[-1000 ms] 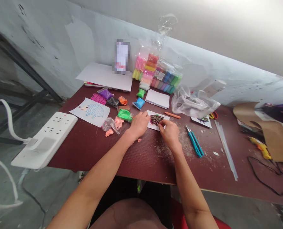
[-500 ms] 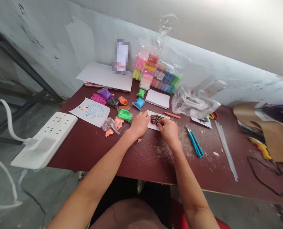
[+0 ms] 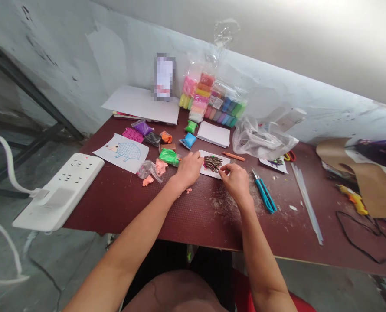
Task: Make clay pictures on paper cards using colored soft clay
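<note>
A white card lies between my hands, bearing overlapping dark brown seed-like pieces with bits of green and pink. My left hand grips the card's left edge with closed fingers. At the card's lower right edge, the thumb and forefinger of my right hand are pinched together; what they hold, if anything, is too small to make out. An orange crayon-like stick lies just behind the card. Green clay in a bag and peach clay lumps are left of my left hand.
A hedgehog drawing and a white power strip are at the left. Bagged coloured clay, white paper and a plastic bag stand behind. Teal scissors-like tool, clear sticks and a yellow glue gun lie right.
My right hand has drawn back slightly to the right, from over the brown pieces to the card's edge, uncovering more of them. My left hand stays at the card's left side.
</note>
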Action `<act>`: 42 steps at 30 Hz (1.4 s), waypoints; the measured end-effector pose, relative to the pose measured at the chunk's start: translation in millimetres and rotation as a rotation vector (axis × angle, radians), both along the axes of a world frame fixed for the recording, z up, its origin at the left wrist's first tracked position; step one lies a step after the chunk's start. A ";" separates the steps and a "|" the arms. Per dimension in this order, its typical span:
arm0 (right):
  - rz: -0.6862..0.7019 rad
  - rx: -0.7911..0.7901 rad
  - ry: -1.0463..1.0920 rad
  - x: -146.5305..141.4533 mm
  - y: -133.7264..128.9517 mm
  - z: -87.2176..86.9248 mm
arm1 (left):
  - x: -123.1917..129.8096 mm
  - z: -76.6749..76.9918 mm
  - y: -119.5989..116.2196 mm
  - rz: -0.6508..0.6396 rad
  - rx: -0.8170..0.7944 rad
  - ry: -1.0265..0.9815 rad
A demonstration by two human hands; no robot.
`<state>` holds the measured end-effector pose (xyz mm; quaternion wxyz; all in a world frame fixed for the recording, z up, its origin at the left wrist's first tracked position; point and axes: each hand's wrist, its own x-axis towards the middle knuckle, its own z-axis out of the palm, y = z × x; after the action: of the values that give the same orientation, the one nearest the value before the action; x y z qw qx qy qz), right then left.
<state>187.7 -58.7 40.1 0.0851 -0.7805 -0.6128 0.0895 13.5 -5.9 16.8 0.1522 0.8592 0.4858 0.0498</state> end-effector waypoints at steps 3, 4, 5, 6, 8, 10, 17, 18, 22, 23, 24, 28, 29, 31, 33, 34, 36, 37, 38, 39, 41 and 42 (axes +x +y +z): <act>-0.007 -0.055 -0.043 -5.7 -1.6 -1.8 | 0.0 -2.0 0.6 0.004 0.004 -0.002; -0.017 -0.067 -0.053 -7.9 -1.7 -2.4 | -0.1 -2.6 0.8 0.004 0.005 -0.003; -0.025 -0.074 -0.061 -9.7 -1.8 -2.9 | -0.1 -3.0 0.9 0.004 0.005 -0.005; -0.032 -0.077 -0.066 -11.0 -1.9 -3.4 | -0.1 -3.2 1.0 0.004 0.005 -0.006; -0.045 -0.074 -0.068 -11.7 -2.2 -4.6 | -0.1 -2.8 0.9 0.005 0.002 -0.007; -0.057 -0.072 -0.063 -10.4 -2.5 -6.2 | 0.0 -1.7 0.6 0.006 -0.003 -0.002; -0.056 0.016 -0.017 -1.5 -0.3 -13.0 | 0.3 -1.1 0.2 0.000 -0.002 -0.003; -0.051 0.019 -0.009 -0.7 0.7 -13.8 | 0.3 -1.3 0.3 0.001 -0.002 -0.001; -0.048 0.026 -0.007 0.9 4.8 -16.2 | 0.2 -1.0 0.2 -0.001 -0.001 0.009; -0.050 0.028 -0.009 1.1 5.7 -16.8 | 0.3 -0.9 0.1 -0.003 0.000 0.011; -0.053 0.027 -0.010 1.2 6.5 -17.3 | 0.4 -0.9 0.1 -0.004 0.002 0.013; -0.071 0.036 0.002 1.9 7.7 -20.1 | 0.7 -2.1 0.3 -0.001 0.007 0.010; -0.074 0.057 0.008 2.4 7.3 -20.7 | 0.7 -2.5 0.5 0.000 0.008 0.008; -0.067 0.124 0.022 3.6 5.6 -21.5 | 0.6 -3.2 0.7 0.000 0.010 0.003; -0.036 0.176 0.036 4.6 2.8 -21.0 | 0.5 -3.2 0.7 -0.001 0.010 -0.001; -0.017 0.178 0.039 4.7 1.1 -20.2 | 0.4 -3.0 0.6 -0.001 0.010 -0.001; 0.006 0.133 0.027 3.4 -2.0 -17.8 | 0.4 -2.2 0.2 0.000 0.011 0.003; 0.005 0.098 0.009 1.9 -3.2 -16.4 | 0.4 -1.6 0.0 0.001 0.012 0.007; -0.003 0.064 -0.012 -0.1 -4.3 -15.1 | 0.4 -1.1 -0.3 0.002 0.011 0.010; -0.014 0.033 -0.035 -2.4 -5.0 -13.8 | 0.4 -0.6 -0.5 0.003 0.010 0.012; -0.033 -0.014 -0.073 -7.3 -5.7 -11.9 | 0.5 0.2 -0.6 0.000 0.004 0.015; -0.037 -0.029 -0.085 -9.5 -5.7 -11.3 | 0.5 0.3 -0.5 -0.001 0.001 0.016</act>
<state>178.1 -64.4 28.8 0.0493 -0.7960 -0.5999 0.0635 14.0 -6.4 17.0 0.1479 0.8600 0.4865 0.0429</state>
